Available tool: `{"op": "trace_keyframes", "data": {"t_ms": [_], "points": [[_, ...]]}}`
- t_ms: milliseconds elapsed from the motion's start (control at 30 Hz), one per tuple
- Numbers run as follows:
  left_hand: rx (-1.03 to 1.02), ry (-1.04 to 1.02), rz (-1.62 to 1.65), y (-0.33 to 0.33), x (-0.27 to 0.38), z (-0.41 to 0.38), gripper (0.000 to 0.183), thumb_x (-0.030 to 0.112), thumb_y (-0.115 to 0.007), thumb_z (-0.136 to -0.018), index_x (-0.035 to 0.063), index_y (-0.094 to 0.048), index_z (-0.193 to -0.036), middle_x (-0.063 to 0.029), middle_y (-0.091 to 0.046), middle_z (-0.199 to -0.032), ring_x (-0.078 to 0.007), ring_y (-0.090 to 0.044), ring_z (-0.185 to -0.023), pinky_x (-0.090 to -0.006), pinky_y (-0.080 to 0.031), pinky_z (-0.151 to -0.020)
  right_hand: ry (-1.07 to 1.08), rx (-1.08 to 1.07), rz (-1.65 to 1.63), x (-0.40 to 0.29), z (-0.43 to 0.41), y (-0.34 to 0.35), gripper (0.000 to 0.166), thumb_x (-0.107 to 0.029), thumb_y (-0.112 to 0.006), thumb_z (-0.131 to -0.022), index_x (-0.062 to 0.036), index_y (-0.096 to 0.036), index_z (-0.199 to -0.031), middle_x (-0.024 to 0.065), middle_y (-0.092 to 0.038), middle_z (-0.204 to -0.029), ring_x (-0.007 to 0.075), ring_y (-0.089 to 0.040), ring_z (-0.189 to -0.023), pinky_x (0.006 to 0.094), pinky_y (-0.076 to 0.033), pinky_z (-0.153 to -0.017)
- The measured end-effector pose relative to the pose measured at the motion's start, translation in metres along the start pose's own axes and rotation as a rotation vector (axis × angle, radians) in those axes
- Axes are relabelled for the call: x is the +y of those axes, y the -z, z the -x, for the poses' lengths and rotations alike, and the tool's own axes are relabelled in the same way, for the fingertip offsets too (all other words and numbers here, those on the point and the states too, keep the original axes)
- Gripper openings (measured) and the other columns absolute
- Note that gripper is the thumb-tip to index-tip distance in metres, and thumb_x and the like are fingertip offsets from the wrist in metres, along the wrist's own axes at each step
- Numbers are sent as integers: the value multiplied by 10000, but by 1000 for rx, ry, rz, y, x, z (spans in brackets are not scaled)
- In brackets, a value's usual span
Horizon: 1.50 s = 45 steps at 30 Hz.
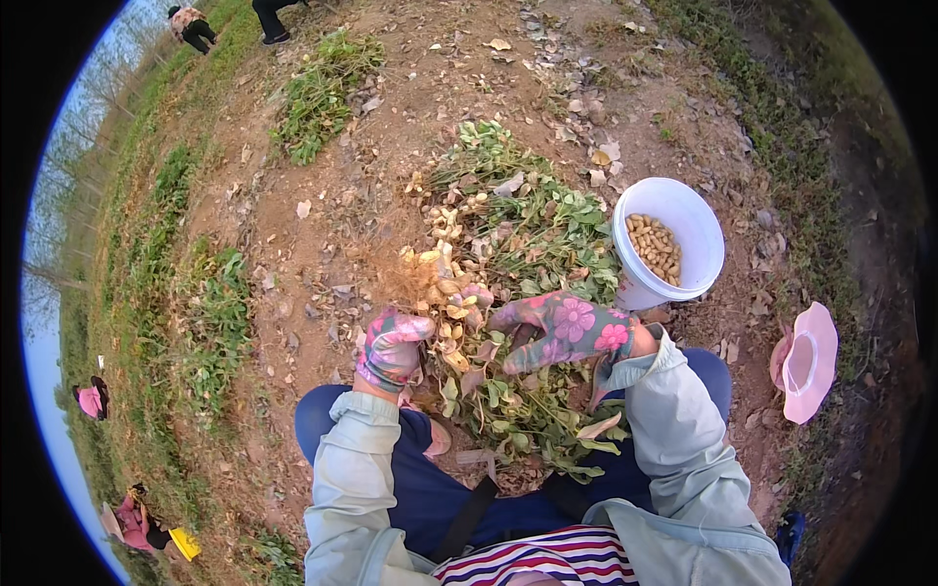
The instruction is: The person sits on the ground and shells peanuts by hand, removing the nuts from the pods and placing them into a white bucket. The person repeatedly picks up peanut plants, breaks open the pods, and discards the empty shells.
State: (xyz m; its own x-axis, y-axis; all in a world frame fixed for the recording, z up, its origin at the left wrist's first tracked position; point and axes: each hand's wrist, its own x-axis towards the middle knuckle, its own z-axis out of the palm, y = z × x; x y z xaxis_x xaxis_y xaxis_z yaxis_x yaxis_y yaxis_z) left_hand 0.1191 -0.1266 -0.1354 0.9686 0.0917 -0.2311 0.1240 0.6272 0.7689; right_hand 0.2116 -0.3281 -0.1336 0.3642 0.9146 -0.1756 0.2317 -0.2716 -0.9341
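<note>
Between my knees lies a heap of pulled peanut plants (506,395), with wilting green leaves. Pale peanut pods (448,286) hang along its left side, among thin brown roots (407,275). My left hand (392,348), in a flower-patterned glove, is curled at the left edge of the pods; its inner side is hidden, so I cannot tell whether it grips anything. My right hand (568,329), in a matching glove, reaches over the stems from the right. Its thumb and fingers are apart, with no pod visible between them. A white plastic bucket (700,242) partly filled with picked peanuts (654,249) stands beyond my right hand.
A pink sun hat (812,362) lies on the soil at the right. Another plant pile (326,95) is farther ahead. At the left are green plant rows (216,322), a person (135,520) near a yellow container (185,543), and other people (192,28) farther away.
</note>
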Motion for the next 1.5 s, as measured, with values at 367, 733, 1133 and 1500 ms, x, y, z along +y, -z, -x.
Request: {"op": "trace_keyframes", "data": {"t_ms": [367, 733, 1133, 1500], "points": [[102, -26, -265, 49, -21, -23, 475, 282, -551, -863, 9, -437, -1235, -81, -505, -1201, -199, -463, -1122, -333, -339, -971, 162, 508, 620, 20, -18, -35, 272, -170, -607, -716, -47, -544, -950, 116, -564, -881, 288, -581, -802, 371, -474, -672], [69, 39, -601, 35, -12, -15, 633, 346, -618, -787, -8, -413, -1270, -106, -543, -1158, -165, -505, -1041, -271, -397, -852, 64, 484, 832, 8, -25, -45, 151, -135, -463, -777, -72, -537, -893, 93, -556, -769, 271, -583, -706, 389, -452, -587], [194, -294, -1178, 96, -73, -45, 738, 443, -698, -703, -120, -458, -1116, -187, -593, -904, -278, -594, -808, -348, -462, -739, 291, 686, 254, 7, -35, -24, 236, -104, -659, -744, -56, -587, -964, 113, -585, -869, 265, -591, -821, 334, -477, -696], [18, 5, -1712, 58, -41, -32, 349, 420, -495, -854, 200, -612, -1099, -175, -567, -977, -328, -550, -854, -366, -436, -707, 239, 681, 259, 6, -39, -31, 246, -126, -682, -727, -32, -590, -935, 114, -595, -903, 245, -606, -791, 321, -490, -681]]}}
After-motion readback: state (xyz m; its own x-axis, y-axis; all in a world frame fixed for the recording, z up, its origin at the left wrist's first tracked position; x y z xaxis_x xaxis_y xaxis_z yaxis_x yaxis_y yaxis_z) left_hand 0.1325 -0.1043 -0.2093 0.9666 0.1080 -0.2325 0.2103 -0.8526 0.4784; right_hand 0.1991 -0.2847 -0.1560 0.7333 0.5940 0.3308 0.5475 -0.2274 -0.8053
